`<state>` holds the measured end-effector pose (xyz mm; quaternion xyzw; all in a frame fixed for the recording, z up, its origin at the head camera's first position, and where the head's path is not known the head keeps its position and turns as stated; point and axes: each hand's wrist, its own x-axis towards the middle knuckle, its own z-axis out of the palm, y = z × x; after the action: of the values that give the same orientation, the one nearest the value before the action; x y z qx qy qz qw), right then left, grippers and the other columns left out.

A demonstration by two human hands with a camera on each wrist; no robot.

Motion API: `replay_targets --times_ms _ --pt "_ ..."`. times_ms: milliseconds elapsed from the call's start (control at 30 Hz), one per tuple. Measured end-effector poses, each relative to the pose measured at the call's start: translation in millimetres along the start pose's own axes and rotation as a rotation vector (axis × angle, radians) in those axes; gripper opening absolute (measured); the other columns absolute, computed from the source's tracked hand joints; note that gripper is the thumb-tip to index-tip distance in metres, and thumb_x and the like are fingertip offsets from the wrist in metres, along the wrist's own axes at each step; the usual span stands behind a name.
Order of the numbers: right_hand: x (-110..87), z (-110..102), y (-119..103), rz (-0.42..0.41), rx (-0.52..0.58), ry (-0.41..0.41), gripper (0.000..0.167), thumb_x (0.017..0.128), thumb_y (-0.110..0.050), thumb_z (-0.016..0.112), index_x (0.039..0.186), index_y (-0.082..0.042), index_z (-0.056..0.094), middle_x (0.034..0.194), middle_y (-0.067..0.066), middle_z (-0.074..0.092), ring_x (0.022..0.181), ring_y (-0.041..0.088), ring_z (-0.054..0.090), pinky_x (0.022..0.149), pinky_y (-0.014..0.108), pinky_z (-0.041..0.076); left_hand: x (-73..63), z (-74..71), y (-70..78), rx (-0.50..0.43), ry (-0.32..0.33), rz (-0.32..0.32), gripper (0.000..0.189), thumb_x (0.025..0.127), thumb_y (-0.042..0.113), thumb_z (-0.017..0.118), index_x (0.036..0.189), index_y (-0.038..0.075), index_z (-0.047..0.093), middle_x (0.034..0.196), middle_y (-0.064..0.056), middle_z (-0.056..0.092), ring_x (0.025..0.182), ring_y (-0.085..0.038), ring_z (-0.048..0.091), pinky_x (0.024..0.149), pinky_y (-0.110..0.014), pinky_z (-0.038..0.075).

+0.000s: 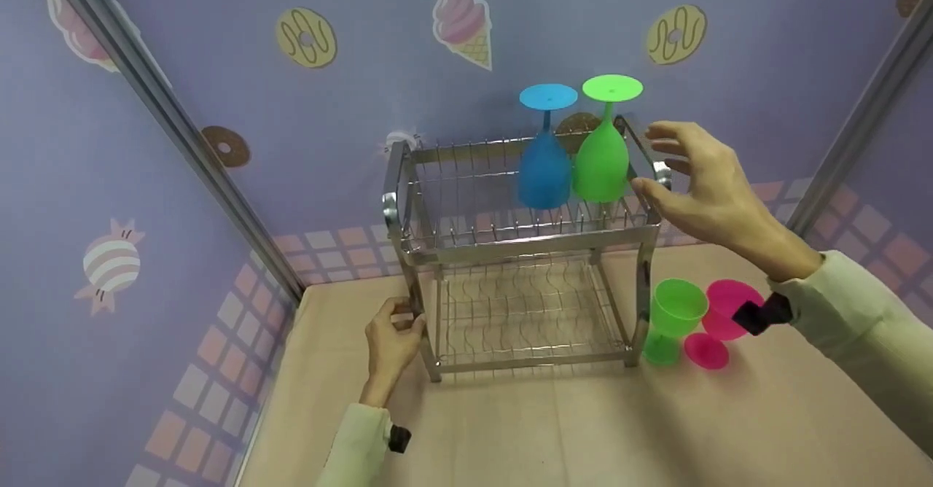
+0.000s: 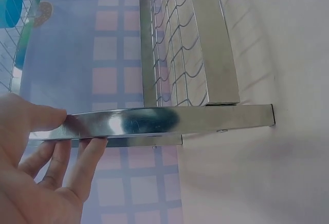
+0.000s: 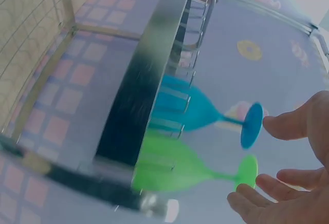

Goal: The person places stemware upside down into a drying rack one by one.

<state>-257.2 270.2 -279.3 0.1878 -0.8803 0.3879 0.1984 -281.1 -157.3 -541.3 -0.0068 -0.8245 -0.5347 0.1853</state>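
A two-tier metal dish rack [image 1: 532,248] stands against the wall. My left hand [image 1: 393,337] grips its left front post [image 2: 123,123], thumb on one side and fingertips on the other. On the upper tier, a blue goblet [image 1: 545,173] and a green goblet [image 1: 602,166] stand upside down side by side, bases up. My right hand [image 1: 703,181] is beside the green goblet at the rack's right end, fingers spread and loosely bent, holding nothing. In the right wrist view, the fingers [image 3: 272,188] overlap the edge of the green base.
Right of the rack, another green goblet [image 1: 679,308] stands upright on the table next to a pink goblet [image 1: 732,305]. The lower wire tier [image 1: 525,312] bears no goblets. Patterned wall panels with metal posts [image 1: 168,122] enclose the table at the back and sides.
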Motion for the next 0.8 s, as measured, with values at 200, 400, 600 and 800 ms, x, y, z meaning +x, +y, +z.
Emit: replay_targets --times_ms 200,400,600,800 --pt "-23.7 -19 25 0.035 -0.040 0.060 0.060 0.094 -0.002 0.079 0.148 0.001 0.053 0.149 0.022 0.058 0.139 0.044 0.057 0.119 0.042 0.050 -0.1 -0.6 0.0 0.019 0.000 -0.001 0.031 0.090 -0.005 0.080 0.119 0.001 0.071 0.112 -0.020 0.076 0.090 -0.037 0.080 0.071 -0.038 0.069" --pt "-48.5 -27 69 0.036 -0.059 0.106 0.058 0.093 -0.001 0.081 0.145 0.003 0.056 0.144 0.025 0.061 0.132 0.051 0.058 0.104 0.001 0.044 -0.7 0.2 -2.0 0.067 0.001 0.030 0.029 0.091 -0.004 0.079 0.119 -0.001 0.071 0.111 -0.020 0.075 0.092 -0.036 0.079 0.077 -0.041 0.069" --pt "-74.9 -28 114 0.103 -0.065 0.112 0.056 0.095 -0.008 0.081 0.143 0.005 0.056 0.141 0.029 0.062 0.125 0.021 0.066 0.095 -0.005 0.041 -0.2 0.6 -1.0 0.078 0.003 0.031 0.028 0.091 -0.004 0.079 0.118 0.000 0.070 0.112 -0.020 0.075 0.092 -0.036 0.078 0.078 -0.045 0.069" --pt "-107.6 -28 154 0.179 -0.064 0.122 0.059 0.098 -0.017 0.080 0.144 0.008 0.053 0.139 0.035 0.061 0.105 -0.026 0.044 0.090 -0.008 0.037 1.1 1.1 0.1 0.053 -0.006 0.019 0.029 0.092 -0.005 0.079 0.118 0.001 0.070 0.112 -0.021 0.075 0.092 -0.038 0.079 0.077 -0.043 0.069"
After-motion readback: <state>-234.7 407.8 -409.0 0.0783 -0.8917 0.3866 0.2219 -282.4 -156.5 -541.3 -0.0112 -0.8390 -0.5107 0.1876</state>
